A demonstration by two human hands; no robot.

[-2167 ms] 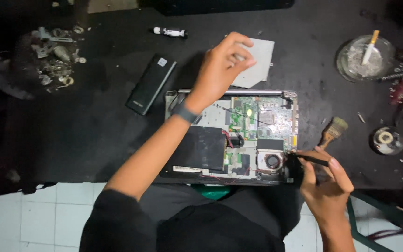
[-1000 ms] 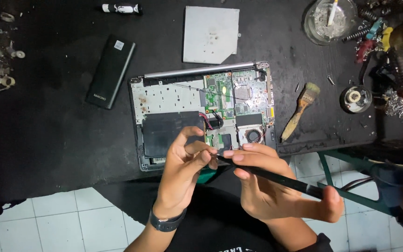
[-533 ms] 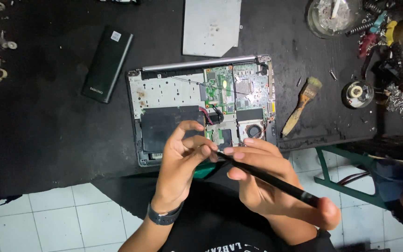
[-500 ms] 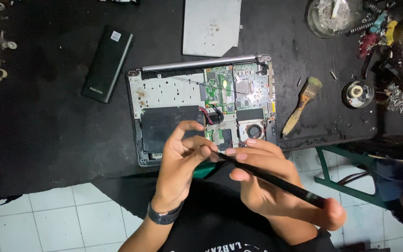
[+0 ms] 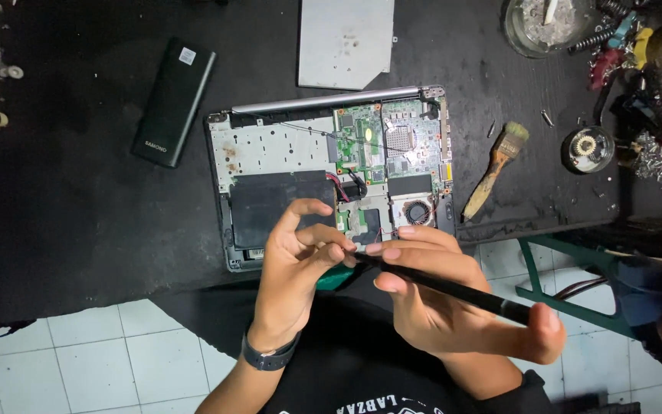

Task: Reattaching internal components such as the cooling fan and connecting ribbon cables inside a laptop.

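Left hand (image 5: 300, 257): raised in front of the body, back toward the camera, wrist banded in dark; fingers curled, thumb and fingertips pinched together at its right side. Right hand (image 5: 453, 303): just beside it, palm partly up, fingers curled inward, index and thumb extended toward the left hand's pinch. Fingertips of both hands nearly meet.

A slim black screwdriver (image 5: 453, 290) lies slanted across the right hand (image 5: 461, 307), its tip pinched at the left hand's (image 5: 300, 264) fingertips, just below the opened laptop (image 5: 331, 176).
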